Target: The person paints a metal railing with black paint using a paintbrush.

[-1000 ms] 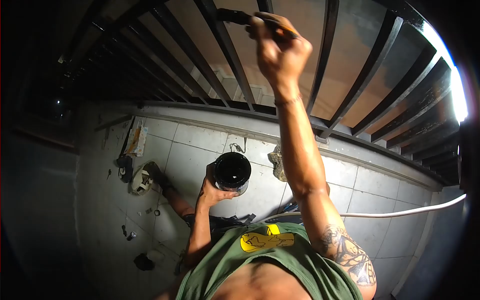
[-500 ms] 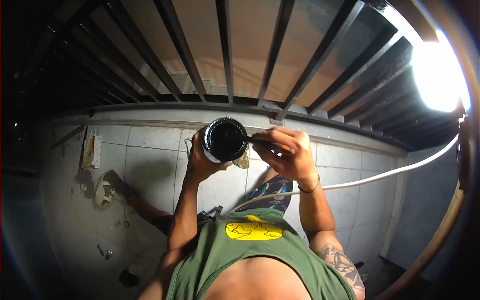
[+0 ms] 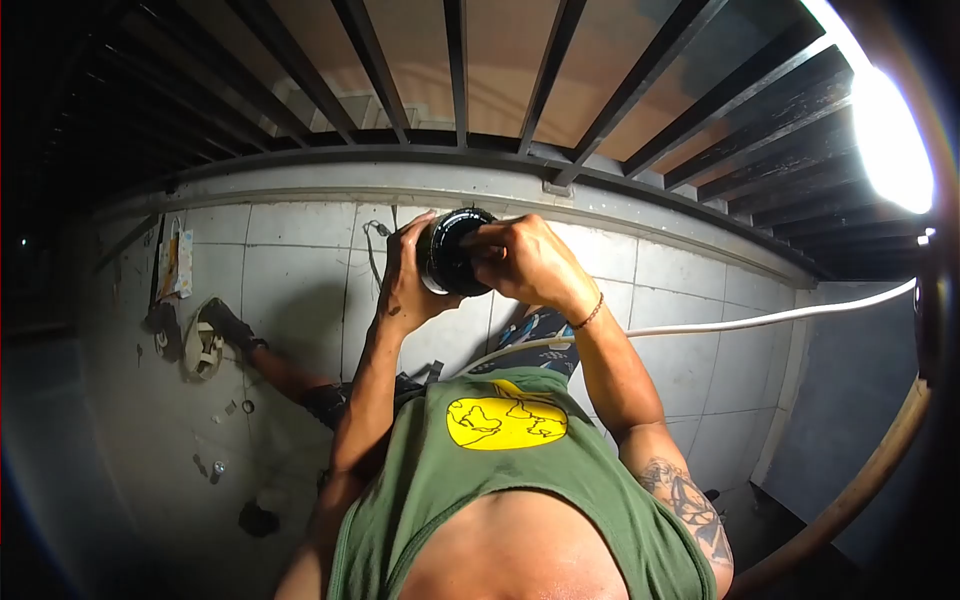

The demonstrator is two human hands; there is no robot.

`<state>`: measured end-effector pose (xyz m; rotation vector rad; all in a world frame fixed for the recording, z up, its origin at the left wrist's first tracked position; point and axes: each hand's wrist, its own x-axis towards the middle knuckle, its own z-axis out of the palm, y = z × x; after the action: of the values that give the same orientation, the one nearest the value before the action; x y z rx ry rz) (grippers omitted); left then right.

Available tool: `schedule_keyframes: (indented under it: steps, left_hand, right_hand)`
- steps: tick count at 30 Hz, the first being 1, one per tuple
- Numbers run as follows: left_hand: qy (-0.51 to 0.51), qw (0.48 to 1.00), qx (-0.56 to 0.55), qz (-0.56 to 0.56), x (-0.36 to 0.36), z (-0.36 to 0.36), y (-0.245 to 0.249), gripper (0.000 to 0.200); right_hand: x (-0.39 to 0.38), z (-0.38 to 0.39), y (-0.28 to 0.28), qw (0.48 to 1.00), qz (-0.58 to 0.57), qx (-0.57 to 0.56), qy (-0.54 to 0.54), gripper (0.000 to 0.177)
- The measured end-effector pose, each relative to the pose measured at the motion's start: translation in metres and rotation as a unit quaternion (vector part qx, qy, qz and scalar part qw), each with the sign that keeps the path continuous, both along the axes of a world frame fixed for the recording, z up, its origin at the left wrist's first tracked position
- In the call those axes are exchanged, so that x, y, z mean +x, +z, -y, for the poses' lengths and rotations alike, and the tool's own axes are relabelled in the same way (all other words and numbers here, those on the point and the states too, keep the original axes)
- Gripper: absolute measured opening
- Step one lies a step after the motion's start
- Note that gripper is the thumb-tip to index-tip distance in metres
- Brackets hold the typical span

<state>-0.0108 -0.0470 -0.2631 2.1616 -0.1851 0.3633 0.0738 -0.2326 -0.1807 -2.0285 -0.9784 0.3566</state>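
Note:
A round can with a dark, glossy inside is tilted in front of my chest. My left hand is wrapped round its left side and underside. At the can's mouth is my right hand, its fingers curled over the right rim. The tool that this hand grips is mostly hidden by the fingers and the dark inside of the can.
Dark metal railing bars rise beyond a pale ledge. A bright lamp hangs at the upper right, and a white cable crosses the right side. Small items lie on the tiled floor at the left.
My right hand has moved left over the can's mouth, and the dark tool that showed at the rim is now mostly hidden. The can is tilted more and sits higher in view.

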Motion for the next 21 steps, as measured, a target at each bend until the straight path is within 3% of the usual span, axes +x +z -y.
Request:
schedule_keyframes:
  steps: [3, 5, 6, 9, 12, 15, 16, 18, 21]
  left_hand:
    - [0.006, 1.0, -0.012, -0.004, -0.002, 0.001, 0.002, 0.108]
    - [0.012, 1.0, -0.002, -0.011, -0.003, 0.002, 0.005, 0.109]
    - [0.013, 1.0, -0.002, -0.017, -0.003, 0.003, 0.005, 0.11]
    - [0.007, 1.0, -0.01, -0.023, -0.004, 0.004, 0.002, 0.11]
    - [0.002, 1.0, -0.01, -0.024, -0.004, 0.007, 0.002, 0.109]
    - [0.001, 1.0, -0.003, -0.016, -0.005, 0.007, 0.001, 0.108]
    - [0.004, 1.0, 0.001, -0.011, -0.006, 0.007, 0.0, 0.108]
    - [0.01, 1.0, -0.002, -0.012, -0.008, 0.006, -0.001, 0.107]
    - [0.021, 0.999, -0.015, -0.019, -0.011, 0.005, 0.002, 0.107]
  right_hand:
    - [0.001, -0.001, -0.005, 0.999, -0.01, -0.036, -0.006, 0.023]
    - [0.001, -0.002, -0.015, 0.991, 0.128, 0.008, 0.028, 0.024]
    - [-0.005, -0.003, -0.001, 0.997, 0.059, -0.05, -0.021, 0.022]
    - [-0.006, -0.003, -0.018, 0.989, 0.116, -0.094, 0.002, 0.021]
    - [-0.011, -0.005, -0.011, 0.989, 0.131, -0.069, -0.025, 0.021]
    - [-0.005, -0.007, -0.004, 0.988, 0.075, -0.137, 0.008, 0.022]
    - [-0.004, -0.006, -0.008, 0.988, 0.074, -0.136, 0.009, 0.022]
    - [-0.002, -0.005, -0.015, 0.999, 0.044, -0.03, 0.005, 0.02]
    - [-0.005, -0.006, -0.01, 0.993, 0.082, -0.057, -0.062, 0.019]
